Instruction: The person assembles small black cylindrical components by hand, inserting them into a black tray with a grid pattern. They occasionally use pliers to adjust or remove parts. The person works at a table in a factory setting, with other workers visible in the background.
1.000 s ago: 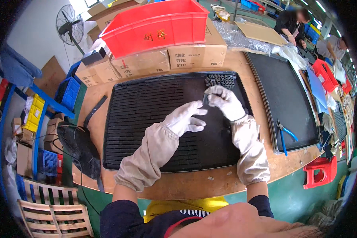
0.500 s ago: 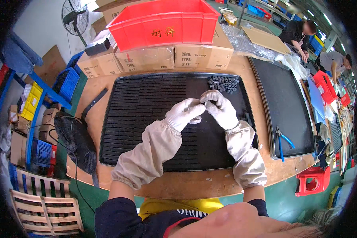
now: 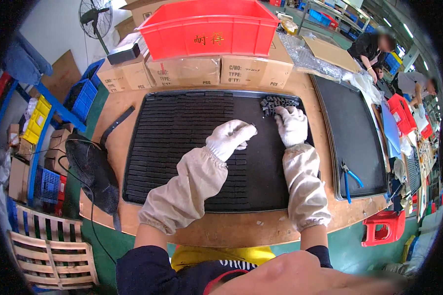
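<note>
A shallow black tray (image 3: 265, 172) lies on the table before me, its left and middle parts covered by rows of dark strip-like pieces (image 3: 172, 128). Small dark tube-shaped pieces (image 3: 269, 106) are heaped in its far right corner. Both hands wear white gloves and pale sleeve covers. Over the tray's middle, my left hand (image 3: 230, 136) is closed in a pinch; a tiny dark bit shows at its fingertips, too small to name. My right hand (image 3: 292, 129) is at the heap with its fingers curled down onto the pieces. What those fingers hold is hidden.
Behind the tray a red bin (image 3: 211, 37) sits on cardboard boxes (image 3: 182, 73). A second black tray (image 3: 354, 123) lies right, with blue-handled pliers (image 3: 348, 179) on it. A black mesh bag (image 3: 91, 167) lies left. Two people work at far right.
My right hand has left my left hand and moved right and away to the heap of small pieces. The left hand stays nearly in place, still pinched.
</note>
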Action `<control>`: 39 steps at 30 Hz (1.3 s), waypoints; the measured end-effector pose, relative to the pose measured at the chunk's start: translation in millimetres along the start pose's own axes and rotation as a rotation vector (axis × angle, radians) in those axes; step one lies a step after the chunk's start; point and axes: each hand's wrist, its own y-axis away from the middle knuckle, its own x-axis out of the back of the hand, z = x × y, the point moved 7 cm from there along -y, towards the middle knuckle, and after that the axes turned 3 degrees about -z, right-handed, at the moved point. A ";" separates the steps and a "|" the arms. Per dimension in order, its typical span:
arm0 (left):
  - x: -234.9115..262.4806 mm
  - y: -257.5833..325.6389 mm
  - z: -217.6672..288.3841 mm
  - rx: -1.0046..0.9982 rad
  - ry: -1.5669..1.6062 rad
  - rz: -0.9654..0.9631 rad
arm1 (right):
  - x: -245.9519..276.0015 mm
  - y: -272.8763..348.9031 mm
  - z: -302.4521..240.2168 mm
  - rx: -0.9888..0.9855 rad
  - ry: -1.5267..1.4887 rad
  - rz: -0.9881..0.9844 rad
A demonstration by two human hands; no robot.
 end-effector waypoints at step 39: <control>0.3 -1.9 14.1 -0.096 -0.532 -0.021 | 54.9 1.2 -79.2 0.200 -0.849 -0.023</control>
